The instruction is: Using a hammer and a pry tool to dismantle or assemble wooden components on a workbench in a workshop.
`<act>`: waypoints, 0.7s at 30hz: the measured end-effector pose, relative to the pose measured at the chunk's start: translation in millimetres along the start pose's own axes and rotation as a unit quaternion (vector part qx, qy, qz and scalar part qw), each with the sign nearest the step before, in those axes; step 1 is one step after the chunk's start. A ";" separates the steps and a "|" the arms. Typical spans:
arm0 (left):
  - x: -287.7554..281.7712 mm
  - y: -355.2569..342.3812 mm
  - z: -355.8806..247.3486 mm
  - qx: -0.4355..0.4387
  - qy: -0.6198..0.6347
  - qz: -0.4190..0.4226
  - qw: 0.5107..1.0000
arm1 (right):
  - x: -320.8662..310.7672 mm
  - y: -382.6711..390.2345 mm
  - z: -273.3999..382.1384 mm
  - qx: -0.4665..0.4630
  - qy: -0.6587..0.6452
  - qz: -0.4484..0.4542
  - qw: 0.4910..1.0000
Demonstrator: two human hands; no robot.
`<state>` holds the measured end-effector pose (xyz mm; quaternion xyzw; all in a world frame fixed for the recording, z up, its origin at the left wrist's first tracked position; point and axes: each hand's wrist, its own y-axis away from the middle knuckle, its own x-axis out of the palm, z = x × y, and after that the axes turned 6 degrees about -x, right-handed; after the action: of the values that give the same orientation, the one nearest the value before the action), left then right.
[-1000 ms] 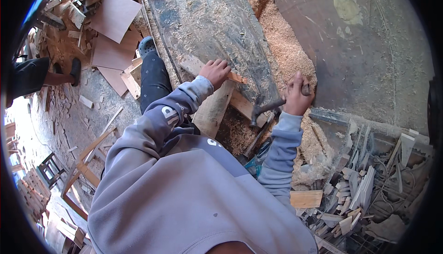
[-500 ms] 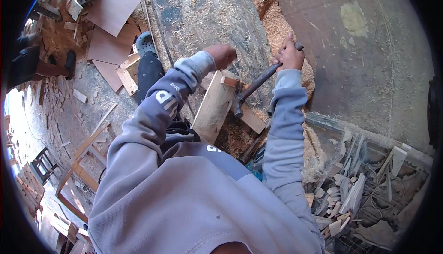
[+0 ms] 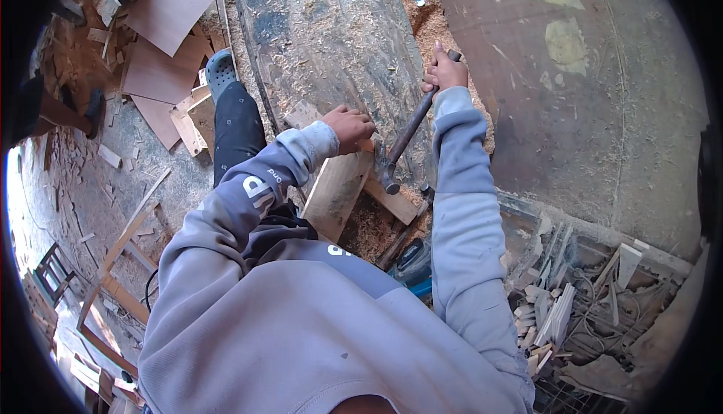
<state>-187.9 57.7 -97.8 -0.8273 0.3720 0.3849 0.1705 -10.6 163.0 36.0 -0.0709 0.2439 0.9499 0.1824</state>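
Observation:
My right hand [image 3: 444,71] grips the dark metal shaft of a hammer [image 3: 407,128], whose head hangs down beside the end of a pale wooden board [image 3: 331,196]. My left hand [image 3: 346,129] has curled fingers over that board's upper end, by a small orange wood piece [image 3: 365,147]; what the fingertips hold is hidden. A shorter wood piece [image 3: 395,202] lies to the right of the board. A blue power tool [image 3: 414,267] is partly covered by my right arm.
A shavings-covered board [image 3: 301,30] lies ahead, with a sawdust heap [image 3: 437,26] beside a broad sheet [image 3: 565,113]. Offcuts [image 3: 553,312] fill the lower right. Plywood pieces [image 3: 169,4] and wooden frames [image 3: 120,256] lie left, where another person's leg [image 3: 64,113] shows.
My right hand has moved up and away with the hammer, then slightly left. My left hand rose off the wood half a second ago and is down at the board's end again, fingers curled.

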 end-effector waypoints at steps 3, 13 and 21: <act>-0.7 -1.4 3.4 0.006 0.026 0.004 1.000 | 0.2 -6.3 1.4 0.006 0.000 0.008 1.000; -10.4 -6.9 5.8 -0.013 0.102 0.045 0.994 | 1.6 12.5 9.8 -0.080 -0.047 -0.055 0.994; 16.9 -102.2 47.2 -0.086 0.299 0.160 0.937 | -7.0 73.3 4.8 -0.208 -0.118 -0.126 0.963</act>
<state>-128.4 144.3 -141.6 -0.8452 0.4988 0.1725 -0.0843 -32.3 103.5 73.9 -0.0249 0.0070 0.9507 0.3090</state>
